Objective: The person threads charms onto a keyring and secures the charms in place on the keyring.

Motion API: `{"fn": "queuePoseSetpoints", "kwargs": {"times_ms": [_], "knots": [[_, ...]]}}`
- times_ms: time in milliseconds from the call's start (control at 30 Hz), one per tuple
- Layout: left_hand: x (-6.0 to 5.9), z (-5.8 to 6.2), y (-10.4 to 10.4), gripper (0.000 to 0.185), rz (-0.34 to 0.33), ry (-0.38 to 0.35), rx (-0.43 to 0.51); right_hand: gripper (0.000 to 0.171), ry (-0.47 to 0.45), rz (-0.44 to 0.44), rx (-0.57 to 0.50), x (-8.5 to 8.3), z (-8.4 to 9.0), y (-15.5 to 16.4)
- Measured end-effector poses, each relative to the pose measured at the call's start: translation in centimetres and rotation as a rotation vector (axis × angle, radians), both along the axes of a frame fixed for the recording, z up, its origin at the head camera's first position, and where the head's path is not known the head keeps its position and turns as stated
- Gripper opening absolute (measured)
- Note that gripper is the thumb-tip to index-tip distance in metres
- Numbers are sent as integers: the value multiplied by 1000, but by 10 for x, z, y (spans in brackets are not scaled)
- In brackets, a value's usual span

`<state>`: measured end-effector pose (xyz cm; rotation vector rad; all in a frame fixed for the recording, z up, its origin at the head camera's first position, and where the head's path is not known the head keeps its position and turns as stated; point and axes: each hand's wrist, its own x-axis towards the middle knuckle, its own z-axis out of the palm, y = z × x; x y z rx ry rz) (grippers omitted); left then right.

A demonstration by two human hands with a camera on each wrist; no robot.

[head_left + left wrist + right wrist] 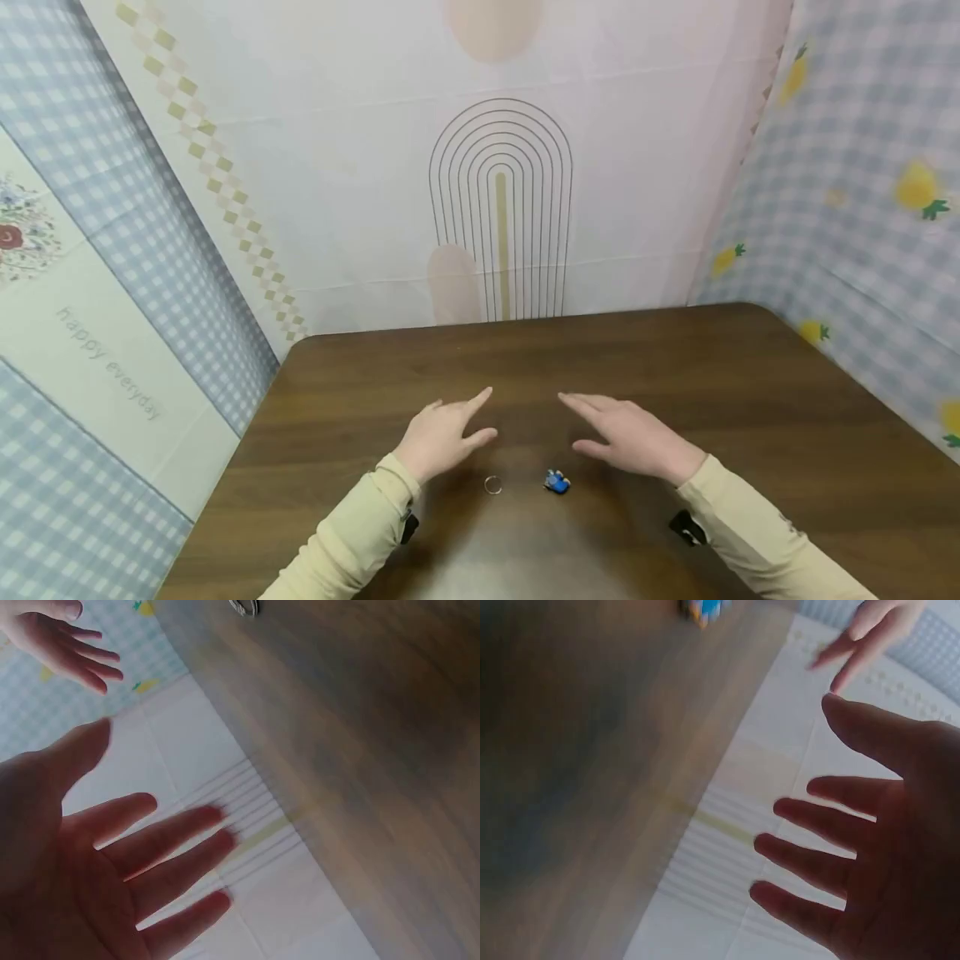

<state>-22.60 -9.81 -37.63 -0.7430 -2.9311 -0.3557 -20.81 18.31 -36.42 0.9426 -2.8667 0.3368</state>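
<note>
A thin metal ring (pixel 492 485) lies on the brown wooden table (pixel 360 375), just right of my left wrist. To its right, a small blue toy figure or vehicle (pixel 557 482) rests on the wood; its exact kind is too small to make out. My left hand (pixel 442 437) is held over the table beyond the ring, fingers spread and holding nothing. Opposite it, my right hand (pixel 630 437) has straight fingers and an empty palm, up and right of the blue toy. The left wrist view catches part of the ring (pixel 244 607) at its top edge.
Behind the table hangs a white cloth (pixel 345 192) with an arch pattern. Blue checked cloth with pineapples (pixel 862 200) covers the right side, and another checked cloth (pixel 120 183) the left. Dark wrist devices (pixel 687 527) sit under both sleeves.
</note>
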Motion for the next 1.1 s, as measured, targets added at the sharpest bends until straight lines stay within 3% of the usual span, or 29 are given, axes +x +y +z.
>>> {"fn": "queuePoseSetpoints", "kwargs": {"times_ms": [167,333,433,600,700,900,1100], "knots": [[-1,4,11,54,-80,-110,0,48,-70,72,73,0,-5,-15],[-6,1,20,29,-132,-255,-6,23,-92,160,131,-5,-14,-30],[-4,-7,24,26,-117,-271,-41,25,-123,203,151,-5,-22,-37],[1,-16,26,29,-92,-236,-75,21,-129,260,173,-5,-35,-42],[3,-18,26,28,-95,-219,-69,18,-98,296,170,-5,-40,-42],[5,-20,25,27,-113,-197,-82,18,79,347,129,-6,-48,-46],[5,-25,25,28,-99,-254,-29,16,197,333,106,-6,-54,-47]]}}
